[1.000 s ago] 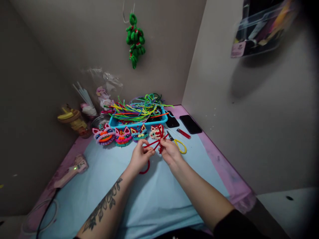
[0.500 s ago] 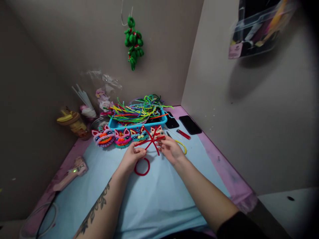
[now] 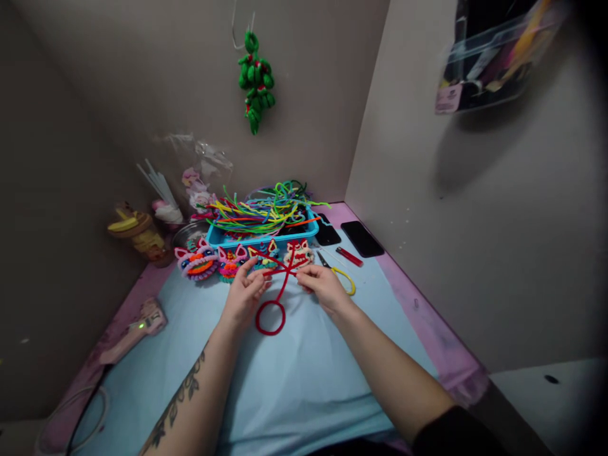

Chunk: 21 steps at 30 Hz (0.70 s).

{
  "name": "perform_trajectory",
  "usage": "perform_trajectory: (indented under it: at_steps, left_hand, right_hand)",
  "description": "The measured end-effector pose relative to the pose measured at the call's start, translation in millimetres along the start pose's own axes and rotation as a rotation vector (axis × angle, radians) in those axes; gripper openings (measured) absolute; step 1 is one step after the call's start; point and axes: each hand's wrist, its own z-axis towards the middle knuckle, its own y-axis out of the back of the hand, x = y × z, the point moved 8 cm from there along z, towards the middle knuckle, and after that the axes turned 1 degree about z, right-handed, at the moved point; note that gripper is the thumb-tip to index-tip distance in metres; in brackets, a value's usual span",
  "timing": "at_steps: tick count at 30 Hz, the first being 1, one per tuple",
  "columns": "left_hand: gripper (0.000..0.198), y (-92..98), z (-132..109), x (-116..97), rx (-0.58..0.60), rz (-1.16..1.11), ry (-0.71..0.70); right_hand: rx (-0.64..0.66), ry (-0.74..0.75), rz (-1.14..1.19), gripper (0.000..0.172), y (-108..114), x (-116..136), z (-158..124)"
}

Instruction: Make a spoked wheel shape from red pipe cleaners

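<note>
A star of crossed red pipe cleaners (image 3: 287, 270) is held up between my two hands over the blue cloth. My right hand (image 3: 325, 288) pinches one of its arms with thumb and fingertips. My left hand (image 3: 244, 292) has thumb and fingers closed about an arm on the other side, the index finger raised higher. A red pipe-cleaner ring (image 3: 270, 318) lies flat on the cloth below, and one star arm reaches down near its top edge. Whether that arm touches the ring I cannot tell.
Behind my hands stand several pipe-cleaner animal heads (image 3: 197, 263) before a blue tray (image 3: 259, 242) of loose pipe cleaners. Yellow-handled scissors (image 3: 350, 282), a red lighter (image 3: 349, 256) and a phone (image 3: 361, 239) lie at right. A pink glue gun (image 3: 137, 329) lies at left.
The star has turned and its arms point differently. My right hand's fingers have closed into a pinch on an arm; my left hand has shifted its hold, raising the index finger. The ring has stayed put.
</note>
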Motion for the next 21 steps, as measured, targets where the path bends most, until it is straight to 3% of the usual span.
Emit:
perform_trajectory:
  at_steps: [3,8,12,21]
  left_hand:
    - [0.060,-7.8,-4,9,0.033,0.009,0.067]
    - [0.035,-16.8,-10,21,0.055,0.143,0.116]
    - [0.028,-16.5,-10,17,0.013,0.148,0.101]
    - [0.018,-22.8,-14,21,0.076,0.217,0.148]
  right_hand:
    - [-0.022,0.110,-0.041,0.016,-7,8,-5]
    - [-0.018,0.267,-0.250,0.013,-18,14,-14]
    - [-0.010,0.301,-0.307,0.013,-20,17,-17]
    - [-0.066,0.341,-0.395,0.014,-13,26,-17]
